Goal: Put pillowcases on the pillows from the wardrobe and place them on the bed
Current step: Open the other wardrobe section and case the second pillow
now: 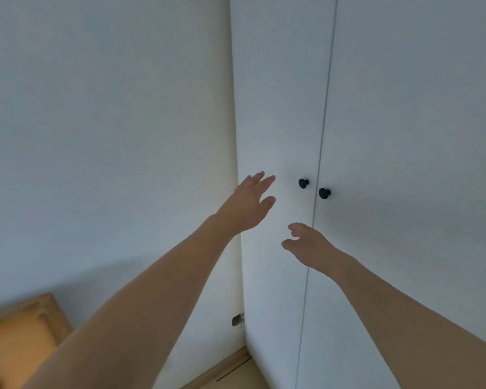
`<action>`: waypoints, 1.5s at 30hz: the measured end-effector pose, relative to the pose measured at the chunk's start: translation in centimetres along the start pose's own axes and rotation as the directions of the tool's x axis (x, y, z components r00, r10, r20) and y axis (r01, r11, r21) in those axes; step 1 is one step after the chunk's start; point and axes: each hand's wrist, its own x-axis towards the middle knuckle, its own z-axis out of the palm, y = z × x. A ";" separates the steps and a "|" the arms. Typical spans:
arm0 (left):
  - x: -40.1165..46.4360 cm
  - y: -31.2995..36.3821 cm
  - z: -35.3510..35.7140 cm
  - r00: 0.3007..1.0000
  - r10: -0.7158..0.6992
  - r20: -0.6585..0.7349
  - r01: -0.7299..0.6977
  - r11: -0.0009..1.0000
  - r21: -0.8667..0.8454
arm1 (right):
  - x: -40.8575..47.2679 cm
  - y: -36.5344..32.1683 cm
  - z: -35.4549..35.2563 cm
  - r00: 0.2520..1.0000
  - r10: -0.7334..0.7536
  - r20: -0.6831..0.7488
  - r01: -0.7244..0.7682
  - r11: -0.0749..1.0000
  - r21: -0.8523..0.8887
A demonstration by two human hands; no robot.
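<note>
Hands, left (249,204) and right (309,245), grip slack and empty, near closed wardrobe doors (278,108), knobs (303,183) untouched.

Just 1 view here, worn on the head, looking forward and slightly down along both outstretched arms. It faces the white wardrobe (376,136) doors from close range, with the wall (96,136) at left.

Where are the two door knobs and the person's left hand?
left knob (303,183), head view, on its dark round head
right knob (324,193), head view, on its dark round head
left hand (249,204), head view, on its back
</note>
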 end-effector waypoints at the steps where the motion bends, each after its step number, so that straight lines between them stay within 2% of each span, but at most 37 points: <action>1: 1.4 0.6 0.2 0.999 0.036 0.016 -0.036 0.999 -0.016 | 0.4 0.1 -0.6 0.999 0.032 -0.004 -0.032 0.999 0.025; 4: 4.9 1.5 1.4 0.991 0.120 0.058 -0.117 0.992 -0.049 | 1.5 0.3 -2.3 0.993 0.115 -0.042 -0.112 0.992 0.056; 8: 7.7 1.9 3.4 0.975 0.162 0.149 -0.152 0.986 -0.072 | 2.6 0.6 -4.1 0.977 0.192 -0.097 -0.181 0.977 0.114; 11: 8.8 2.0 3.7 0.983 0.167 0.077 -0.156 0.980 -0.124 | 3.0 1.1 -4.5 0.964 0.234 -0.128 -0.215 0.965 0.148; 16: 9.8 1.2 3.7 0.972 0.159 0.171 -0.155 0.987 -0.038 | 3.6 1.4 -4.2 0.950 0.262 -0.168 -0.244 0.962 0.119; 18: 10.0 1.2 3.6 0.974 0.156 0.164 -0.154 0.988 -0.028 | 3.7 1.3 -3.9 0.951 0.253 -0.180 -0.240 0.967 0.090; 23: 9.8 1.6 2.5 0.984 0.159 0.084 -0.169 0.978 0.122 | 4.1 1.2 -3.0 0.946 0.235 -0.223 -0.230 0.972 0.051; 27: 7.6 -0.9 2.1 0.991 0.136 -0.015 -0.135 0.990 0.037 | 4.4 -0.2 -1.6 0.961 0.185 -0.207 -0.205 0.975 -0.080; 32: 3.9 -5.4 -0.4 0.971 0.050 -0.236 -0.051 0.999 0.002 | 4.5 -3.6 1.0 0.994 -0.012 -0.109 -0.009 0.982 -0.190; 36: 2.2 -8.8 -3.3 0.951 -0.003 -0.309 0.031 0.996 0.087 | 5.2 -7.7 3.8 0.986 -0.166 -0.009 0.158 0.954 -0.256; 38: 1.6 -10.2 -4.0 0.915 0.071 -0.396 -0.016 0.990 0.140 | 6.0 -9.2 5.0 0.978 -0.207 0.040 0.210 0.943 -0.260; 42: 0.1 -13.4 -4.8 0.815 0.219 -0.537 -0.174 0.976 0.134 | 7.8 -10.9 6.9 0.969 -0.231 0.087 0.245 0.939 -0.240; 45: -0.8 -15.5 -5.1 0.732 0.320 -0.601 -0.224 0.947 0.232 | 8.9 -12.6 8.7 0.948 -0.302 0.101 0.318 0.907 -0.275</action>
